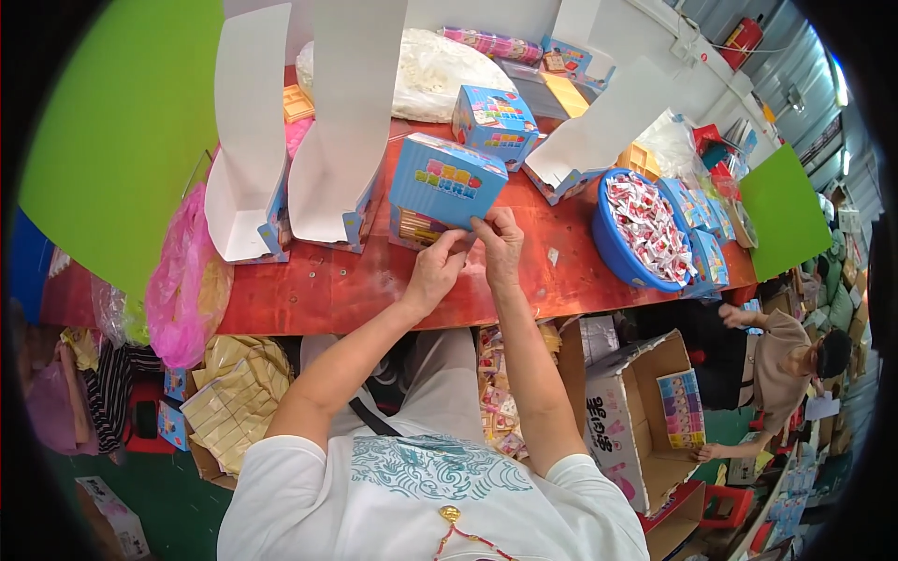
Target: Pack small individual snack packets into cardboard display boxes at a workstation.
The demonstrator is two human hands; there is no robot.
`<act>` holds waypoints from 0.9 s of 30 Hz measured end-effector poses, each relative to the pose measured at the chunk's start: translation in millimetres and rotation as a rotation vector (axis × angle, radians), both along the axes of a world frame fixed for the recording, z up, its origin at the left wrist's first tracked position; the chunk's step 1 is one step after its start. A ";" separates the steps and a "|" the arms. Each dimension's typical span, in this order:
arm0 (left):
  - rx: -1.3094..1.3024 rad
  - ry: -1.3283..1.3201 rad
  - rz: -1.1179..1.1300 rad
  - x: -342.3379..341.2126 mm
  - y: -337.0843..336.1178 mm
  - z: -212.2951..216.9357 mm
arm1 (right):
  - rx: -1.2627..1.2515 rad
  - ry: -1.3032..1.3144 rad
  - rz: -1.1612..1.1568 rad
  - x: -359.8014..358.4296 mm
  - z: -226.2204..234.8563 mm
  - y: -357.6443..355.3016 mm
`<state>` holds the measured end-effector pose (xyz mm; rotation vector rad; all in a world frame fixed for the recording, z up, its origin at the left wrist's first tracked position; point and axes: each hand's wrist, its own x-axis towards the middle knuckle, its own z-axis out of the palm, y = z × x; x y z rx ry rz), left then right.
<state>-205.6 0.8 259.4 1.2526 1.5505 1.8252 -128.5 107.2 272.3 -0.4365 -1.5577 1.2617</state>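
Note:
A blue printed cardboard box (447,182) stands on the red table in front of me, with yellowish pieces showing at its lower front under a blue panel. My right hand (501,245) is closed at the panel's lower right corner, thumb and fingers pinched on its edge. Just beside it, my left hand (438,276) has its fingertips bent together against the lower part of the box. Whether the left fingers grip the box or only touch it is hard to see. Behind it is another blue box (496,126), closed.
White-lined open display boxes (245,140) stand at left, another (599,131) at right. A blue basin (613,248) holds small wrapped packets. Pink plastic bags (187,280) hang over the table's left edge. Below are cartons (645,421) and yellow trays (238,402). A co-worker (776,365) is at far right.

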 end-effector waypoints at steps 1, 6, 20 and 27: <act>-0.010 0.039 0.026 0.0 -4.3 1.9 | -0.002 0.002 0.009 1.2 0.4 -0.2; 0.158 0.375 0.325 -23.6 -29.4 33.7 | 0.022 -0.103 0.014 11.8 8.9 5.7; 0.106 0.692 0.566 -55.4 -9.2 21.8 | 0.079 -0.162 0.012 12.8 11.9 10.0; 0.126 0.615 0.563 -53.6 -2.0 16.9 | 0.276 -0.459 -0.184 29.2 30.7 2.0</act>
